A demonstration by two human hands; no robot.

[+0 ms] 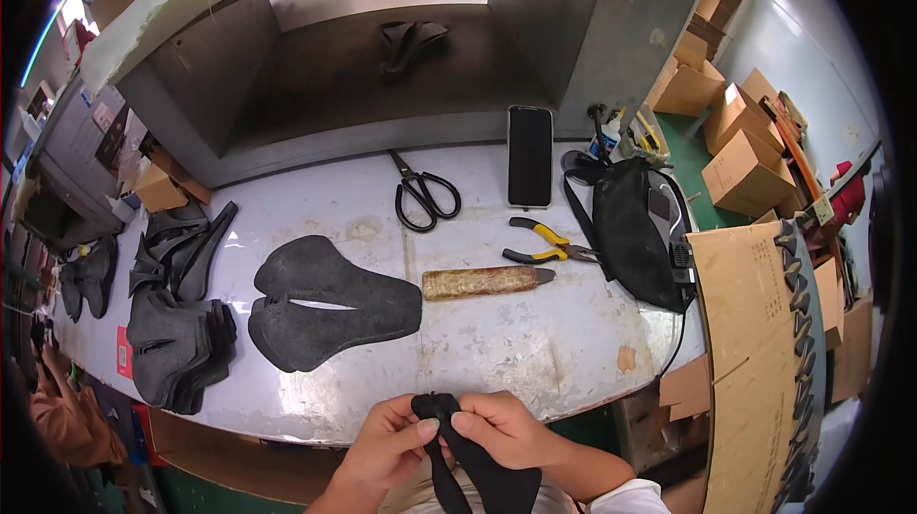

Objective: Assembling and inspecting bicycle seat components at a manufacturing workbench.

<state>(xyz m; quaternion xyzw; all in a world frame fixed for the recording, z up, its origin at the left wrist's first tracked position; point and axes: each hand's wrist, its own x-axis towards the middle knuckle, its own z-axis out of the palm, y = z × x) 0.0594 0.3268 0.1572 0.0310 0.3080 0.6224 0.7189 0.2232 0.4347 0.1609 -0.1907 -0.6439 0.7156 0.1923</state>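
At 6 o'clock, below the near edge of the table (535, 342), the left hand (387, 438) and right hand (501, 430) both pinch the top end of a black saddle cover (482, 476); fingers curled shut on it, thumbs meeting. Its lower end is cut off by the frame edge, and its shape is hard to make out. On the table: flat black saddle pad (330, 302) at 10 o'clock of the hands, wrapped knife (487, 281) at 12, pliers (544, 245), scissors (425, 194) and phone (530, 156) beyond. Black bag (635, 232) at 2 o'clock. Stack of dark covers (177, 342) at 9 o'clock, partly overhanging the table.
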